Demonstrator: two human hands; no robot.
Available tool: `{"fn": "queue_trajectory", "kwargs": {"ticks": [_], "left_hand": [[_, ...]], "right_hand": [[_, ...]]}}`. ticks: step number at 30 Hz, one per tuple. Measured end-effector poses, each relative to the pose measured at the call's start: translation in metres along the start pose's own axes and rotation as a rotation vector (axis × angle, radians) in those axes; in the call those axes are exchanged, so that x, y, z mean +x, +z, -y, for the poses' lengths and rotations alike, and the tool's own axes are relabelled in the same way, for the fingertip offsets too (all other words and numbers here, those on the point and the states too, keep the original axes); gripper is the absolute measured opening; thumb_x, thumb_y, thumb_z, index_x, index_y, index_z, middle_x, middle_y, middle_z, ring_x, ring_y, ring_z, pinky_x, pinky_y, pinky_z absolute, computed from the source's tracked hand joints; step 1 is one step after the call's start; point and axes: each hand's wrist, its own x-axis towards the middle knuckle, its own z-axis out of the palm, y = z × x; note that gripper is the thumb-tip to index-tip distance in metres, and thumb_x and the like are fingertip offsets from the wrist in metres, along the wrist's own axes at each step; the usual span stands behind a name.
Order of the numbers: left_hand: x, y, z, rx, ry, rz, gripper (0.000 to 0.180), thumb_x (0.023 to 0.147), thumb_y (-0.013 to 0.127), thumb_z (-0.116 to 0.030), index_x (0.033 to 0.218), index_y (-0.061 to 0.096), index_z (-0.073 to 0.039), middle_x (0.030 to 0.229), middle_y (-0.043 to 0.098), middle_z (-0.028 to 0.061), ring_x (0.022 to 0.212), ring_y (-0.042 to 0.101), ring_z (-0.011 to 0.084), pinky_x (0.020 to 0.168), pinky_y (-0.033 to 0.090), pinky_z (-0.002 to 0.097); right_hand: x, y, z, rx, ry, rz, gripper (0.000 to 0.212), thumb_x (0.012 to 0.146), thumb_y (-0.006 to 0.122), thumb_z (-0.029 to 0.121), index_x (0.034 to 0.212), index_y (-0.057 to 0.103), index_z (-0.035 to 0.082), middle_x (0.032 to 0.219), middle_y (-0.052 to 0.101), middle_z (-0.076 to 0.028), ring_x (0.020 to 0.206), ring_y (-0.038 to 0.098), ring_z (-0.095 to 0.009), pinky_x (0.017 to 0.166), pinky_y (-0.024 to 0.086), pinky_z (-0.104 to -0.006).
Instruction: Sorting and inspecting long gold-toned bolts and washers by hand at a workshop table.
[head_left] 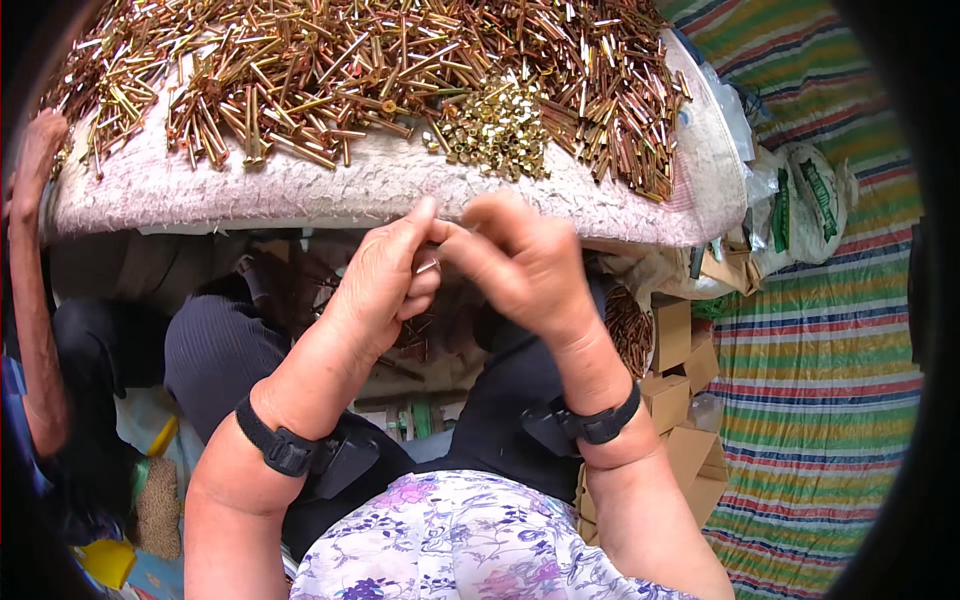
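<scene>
My left hand [385, 270] is closed over the dark gap in front of the cloth-covered table [400, 195], its fingers curled round a bolt [428, 265]. Only a short shiny piece of that bolt shows. The fingertips of my right hand [525, 260] come together against the left thumb and forefinger; this hand is slightly blurred, and whatever lies in its pinch is hidden. Just beyond both hands, a small heap of brass-coloured nuts [500, 125] lies at the near edge of a wide pile of long golden bolts [330, 70].
Another person's arm [38, 300] reaches up to the table at the far left. Open cardboard boxes [680, 400] and a container of bolts [628, 335] stand at my right. A white sack [810, 205] rests on the striped sheet [820, 420]. More bolts [410, 340] show below my hands.
</scene>
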Motion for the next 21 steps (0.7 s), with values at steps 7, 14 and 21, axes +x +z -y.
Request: {"fn": "queue_trajectory", "kwargs": {"ticks": [7,14,21], "left_hand": [[0.006,-0.003,-0.002,0.079,0.071,0.136,0.028,0.090,0.054,-0.026,0.078,0.060,-0.002,0.048,0.029,-0.0093,0.038,0.019,0.0015,0.037,0.012,0.0200],[0.009,-0.001,-0.001,0.076,0.033,0.098,0.025,0.089,0.055,-0.024,0.079,0.061,-0.001,0.047,0.029,-0.0088,0.038,0.020,0.0022,0.036,0.014,0.0199],[0.009,0.005,0.002,0.049,0.051,0.082,0.021,0.087,0.056,-0.019,0.080,0.061,0.000,0.050,0.034,-0.0075,0.041,0.025,0.0024,0.038,0.017,0.0192]], "right_hand": [[0.053,-0.012,-0.064,-0.533,-0.303,-0.137,0.059,0.082,0.058,0.042,0.126,0.048,0.004,0.135,0.042,-0.017,0.128,0.035,-0.031,0.105,0.025,-0.0473],[0.042,-0.016,-0.078,-0.672,-0.189,0.034,0.065,0.085,0.049,0.049,0.133,0.040,0.006,0.143,0.031,-0.011,0.134,0.026,-0.027,0.107,0.020,-0.0483],[0.010,-0.025,-0.086,-0.772,-0.147,-0.009,0.065,0.087,0.046,0.051,0.135,0.038,0.008,0.143,0.033,-0.009,0.133,0.027,-0.027,0.107,0.019,-0.0483]]}}
